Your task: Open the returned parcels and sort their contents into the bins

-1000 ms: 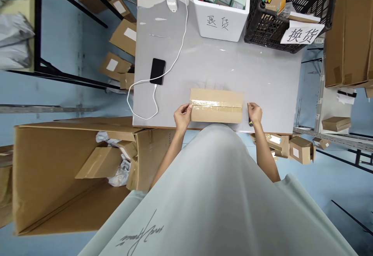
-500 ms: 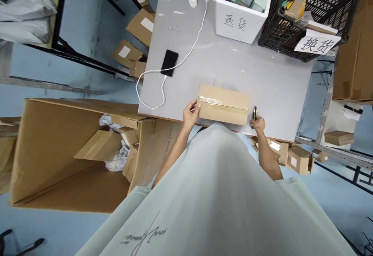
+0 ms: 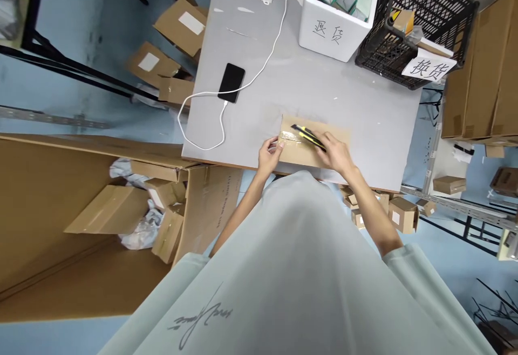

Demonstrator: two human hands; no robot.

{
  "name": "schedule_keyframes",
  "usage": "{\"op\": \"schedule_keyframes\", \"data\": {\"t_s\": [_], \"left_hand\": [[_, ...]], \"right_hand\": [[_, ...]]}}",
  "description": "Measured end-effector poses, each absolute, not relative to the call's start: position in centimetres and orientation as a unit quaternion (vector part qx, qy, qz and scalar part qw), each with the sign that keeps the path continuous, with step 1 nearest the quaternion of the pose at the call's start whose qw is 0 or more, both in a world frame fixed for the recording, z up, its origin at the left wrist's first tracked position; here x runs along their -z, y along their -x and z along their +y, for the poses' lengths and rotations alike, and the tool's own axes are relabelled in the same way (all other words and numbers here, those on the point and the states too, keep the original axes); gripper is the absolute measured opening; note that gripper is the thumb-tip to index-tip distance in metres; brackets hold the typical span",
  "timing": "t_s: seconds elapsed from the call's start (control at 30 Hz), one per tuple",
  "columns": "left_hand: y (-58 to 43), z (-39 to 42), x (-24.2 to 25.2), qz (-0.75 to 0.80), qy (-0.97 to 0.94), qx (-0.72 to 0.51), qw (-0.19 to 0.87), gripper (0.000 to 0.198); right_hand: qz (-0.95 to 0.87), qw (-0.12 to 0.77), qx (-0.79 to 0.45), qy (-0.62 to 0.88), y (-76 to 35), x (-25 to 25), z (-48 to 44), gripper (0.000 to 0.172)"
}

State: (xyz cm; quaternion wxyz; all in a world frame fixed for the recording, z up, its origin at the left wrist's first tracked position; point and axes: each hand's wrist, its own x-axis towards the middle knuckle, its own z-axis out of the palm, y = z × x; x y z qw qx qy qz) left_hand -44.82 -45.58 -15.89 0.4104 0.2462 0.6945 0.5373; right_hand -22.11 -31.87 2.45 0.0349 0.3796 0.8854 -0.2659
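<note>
A taped cardboard box (image 3: 297, 152) lies near the front edge of the grey table (image 3: 251, 123). My left hand (image 3: 269, 156) grips its left end, thumb and fingers at the corner. In my right hand (image 3: 335, 152) is a black and yellow utility knife (image 3: 309, 136), held over the box top with its tip pointing left towards the clear tape. Whether the tip touches the tape I cannot tell. My right hand covers part of the box's right side.
A black phone (image 3: 231, 82) with a white cable lies on the table's left. At the back stand a white bin (image 3: 334, 34) and a black crate (image 3: 384, 55). A large open carton (image 3: 210, 204) stands left of the table.
My right hand has picked the knife up from the table beside the box and brought it left, over the box. My left hand still holds the box's left end.
</note>
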Motion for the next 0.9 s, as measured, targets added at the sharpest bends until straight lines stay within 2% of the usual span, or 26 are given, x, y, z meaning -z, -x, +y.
{"op": "schedule_keyframes", "data": {"t_s": [0.1,0.2,0.5,0.8,0.9], "left_hand": [[45.0,-45.6,16.1,0.682,-0.251,-0.539,0.427,0.059],[45.0,-45.5,16.2,0.671,-0.251,-0.548,0.432,0.056],[45.2,-45.4,16.4,0.659,-0.258,-0.548,0.446,0.052],[45.1,-45.4,16.6,0.656,-0.259,-0.554,0.443,0.053],[45.1,-45.4,16.5,0.66,-0.259,-0.551,0.44,0.053]], "right_hand": [[0.91,0.158,0.206,-0.322,25.4,-3.3,-32.0,0.065],[0.919,0.209,0.164,-0.291,26.8,-3.7,-32.1,0.067],[0.926,0.236,0.113,-0.273,27.8,-4.1,-32.4,0.069],[0.936,0.242,0.083,-0.242,28.2,-4.9,-32.8,0.081],[0.943,0.233,0.078,-0.224,28.5,-4.8,-33.0,0.077]]}}
